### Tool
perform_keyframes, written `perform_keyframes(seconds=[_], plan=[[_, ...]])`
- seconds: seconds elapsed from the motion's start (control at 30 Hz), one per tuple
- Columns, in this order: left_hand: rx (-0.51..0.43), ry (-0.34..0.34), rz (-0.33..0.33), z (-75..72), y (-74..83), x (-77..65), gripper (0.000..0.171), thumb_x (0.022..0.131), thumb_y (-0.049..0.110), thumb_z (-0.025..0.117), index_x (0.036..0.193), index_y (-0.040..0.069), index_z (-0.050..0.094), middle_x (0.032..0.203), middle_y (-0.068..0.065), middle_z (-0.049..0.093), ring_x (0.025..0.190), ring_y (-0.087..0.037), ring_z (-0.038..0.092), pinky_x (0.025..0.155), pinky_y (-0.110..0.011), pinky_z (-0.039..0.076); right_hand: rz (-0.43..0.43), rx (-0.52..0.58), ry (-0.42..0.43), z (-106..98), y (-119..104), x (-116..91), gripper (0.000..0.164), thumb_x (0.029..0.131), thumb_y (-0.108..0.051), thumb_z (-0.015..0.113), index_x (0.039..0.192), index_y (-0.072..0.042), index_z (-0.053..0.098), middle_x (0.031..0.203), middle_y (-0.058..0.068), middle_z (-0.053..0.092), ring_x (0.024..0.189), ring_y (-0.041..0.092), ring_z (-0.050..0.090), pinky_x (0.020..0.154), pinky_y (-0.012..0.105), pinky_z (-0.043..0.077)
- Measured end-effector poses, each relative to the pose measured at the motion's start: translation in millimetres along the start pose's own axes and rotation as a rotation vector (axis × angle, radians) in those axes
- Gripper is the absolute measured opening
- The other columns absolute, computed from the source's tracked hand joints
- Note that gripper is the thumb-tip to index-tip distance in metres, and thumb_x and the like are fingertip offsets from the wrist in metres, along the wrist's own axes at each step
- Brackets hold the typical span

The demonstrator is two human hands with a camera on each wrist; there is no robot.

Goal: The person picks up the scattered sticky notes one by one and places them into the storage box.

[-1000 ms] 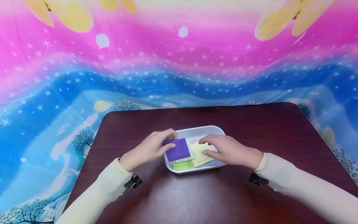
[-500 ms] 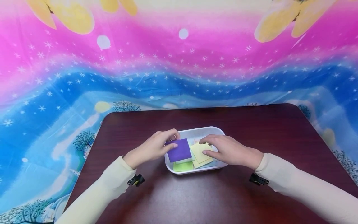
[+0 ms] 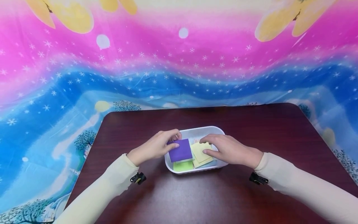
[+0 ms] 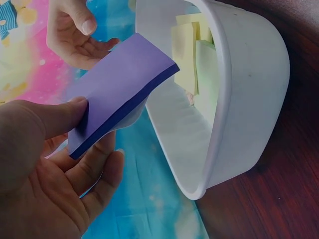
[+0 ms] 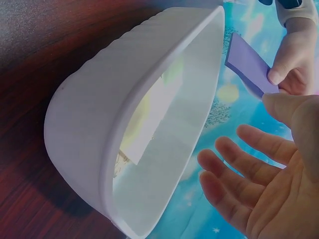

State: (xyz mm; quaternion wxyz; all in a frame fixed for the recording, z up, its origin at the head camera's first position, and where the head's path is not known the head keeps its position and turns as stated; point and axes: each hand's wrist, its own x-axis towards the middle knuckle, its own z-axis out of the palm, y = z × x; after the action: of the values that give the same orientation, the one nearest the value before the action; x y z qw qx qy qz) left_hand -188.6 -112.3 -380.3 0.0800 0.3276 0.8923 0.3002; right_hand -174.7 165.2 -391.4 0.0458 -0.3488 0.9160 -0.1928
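My left hand [image 3: 153, 147] pinches a purple sticky note pad [image 3: 180, 150] between thumb and fingers, above the left part of a white plastic basket [image 3: 215, 129]. In the left wrist view the purple pad [image 4: 119, 82] tilts, with a pale layer under it. My right hand [image 3: 233, 150] hovers over the basket's right part, fingers spread and holding nothing, as the right wrist view of that hand [image 5: 264, 184] shows. Inside the basket lie pale yellow sticky notes [image 3: 200, 153] and a bright green pad [image 3: 183, 166]. Part of a light blue pad [image 3: 211, 164] shows beneath the yellow ones.
The basket stands on a dark reddish-brown wooden table [image 3: 139, 124]. Behind the table hangs a pink and blue patterned cloth [image 3: 167, 62]. Each wrist carries a small black camera mount, such as the left mount [image 3: 138, 178].
My left hand has shifted slightly to the right with the purple pad, further over the basket. The right hand stays almost where it was.
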Motion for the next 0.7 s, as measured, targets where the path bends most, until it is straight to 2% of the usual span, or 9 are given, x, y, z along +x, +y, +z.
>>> perform_keyframes(seconds=[0.37,0.7], plan=[[0.014,-0.027,-0.005,4.5,-7.3,7.6,0.015,0.088,0.020,0.064,0.098,0.022,0.053,0.090,0.007,0.064,0.083,-0.005,0.058,0.074,-0.025,0.048,-0.009,-0.004,0.003,0.2,1.3,2.1,0.045,0.089,-0.045,0.057,0.122,-0.015,0.062,0.117,-0.005,0.063,0.103,0.013,0.059,0.084,0.034,0.049],[0.018,-0.070,-0.027,12.6,-11.8,14.4,0.015,0.087,0.016,0.064,0.096,0.020,0.053,0.088,0.004,0.065,0.084,-0.007,0.060,0.074,-0.026,0.048,0.005,-0.007,0.004,1.3,2.5,1.4,0.045,0.088,-0.044,0.058,0.122,-0.015,0.062,0.117,-0.004,0.063,0.102,0.014,0.059,0.085,0.035,0.049]])
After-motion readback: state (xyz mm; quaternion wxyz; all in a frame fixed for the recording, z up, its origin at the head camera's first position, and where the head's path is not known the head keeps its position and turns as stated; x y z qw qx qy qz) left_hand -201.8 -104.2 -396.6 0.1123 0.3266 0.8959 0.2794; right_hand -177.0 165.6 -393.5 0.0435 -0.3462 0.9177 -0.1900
